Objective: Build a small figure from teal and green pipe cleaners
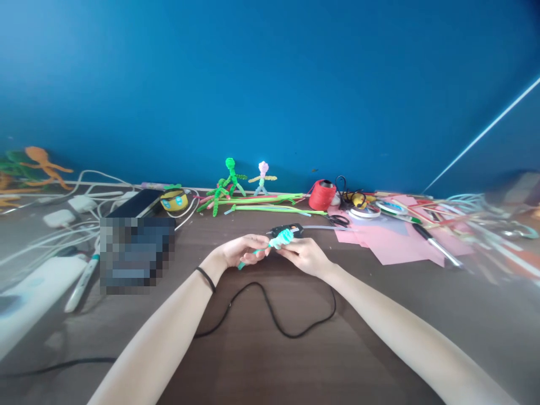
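Both hands meet over the middle of the table, holding a twisted turquoise and white pipe-cleaner piece. My left hand is closed on its lower left part, where a turquoise end sticks out below the fingers. At its right side, the fingertips of my right hand pinch it. The fingers partly hide where they grip. Just behind the piece lies a black glue gun, partly covered by it. A black cord curves over the table below my hands.
Finished pipe-cleaner figures stand along the blue wall. Loose green pipe cleaners, a red thread spool and scissors lie in front. Pink paper and a pen are right; cables and a power strip left.
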`<state>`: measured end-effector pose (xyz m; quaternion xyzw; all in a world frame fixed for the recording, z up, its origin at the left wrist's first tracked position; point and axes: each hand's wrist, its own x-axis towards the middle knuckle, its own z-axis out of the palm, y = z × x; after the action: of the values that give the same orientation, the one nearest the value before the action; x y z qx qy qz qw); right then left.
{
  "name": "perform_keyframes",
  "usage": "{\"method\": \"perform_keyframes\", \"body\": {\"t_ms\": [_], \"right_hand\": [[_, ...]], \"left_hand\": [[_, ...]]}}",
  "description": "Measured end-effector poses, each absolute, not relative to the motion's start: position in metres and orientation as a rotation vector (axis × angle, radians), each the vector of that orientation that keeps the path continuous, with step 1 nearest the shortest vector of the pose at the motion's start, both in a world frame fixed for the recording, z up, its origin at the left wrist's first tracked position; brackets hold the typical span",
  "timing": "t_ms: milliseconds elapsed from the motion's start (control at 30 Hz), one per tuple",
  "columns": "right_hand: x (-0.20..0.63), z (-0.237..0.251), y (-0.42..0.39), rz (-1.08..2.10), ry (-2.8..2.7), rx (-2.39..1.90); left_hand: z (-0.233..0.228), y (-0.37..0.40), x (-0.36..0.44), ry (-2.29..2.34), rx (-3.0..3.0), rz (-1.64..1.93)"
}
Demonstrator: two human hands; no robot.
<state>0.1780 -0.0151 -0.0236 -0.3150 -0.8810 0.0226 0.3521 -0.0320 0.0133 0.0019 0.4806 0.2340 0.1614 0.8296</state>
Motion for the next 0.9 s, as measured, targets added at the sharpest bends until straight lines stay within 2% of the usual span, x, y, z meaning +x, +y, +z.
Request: {"method": "perform_keyframes", "body": {"t_ms": [200,333,600,900], "right_hand": [[0.186,-0.024,-0.003,0.092,-2.313,-0.959],[0.186,-0.017,-0.002,0.278,-2.288,-1.020],[0.196,0.025,-0.008,1.388,-2.115,-1.162],[0.194,0.042,0.024,1.240,-2.344,-1.320]], "left_hand": [[0.002,0.011,-0.026,0.527,1.009,0.437],[0.001,0.011,-0.026,0.535,1.019,0.440],[0.001,0.012,-0.028,0.491,1.042,0.390],[0.001,0.010,-0.027,0.526,1.079,0.371]]}}
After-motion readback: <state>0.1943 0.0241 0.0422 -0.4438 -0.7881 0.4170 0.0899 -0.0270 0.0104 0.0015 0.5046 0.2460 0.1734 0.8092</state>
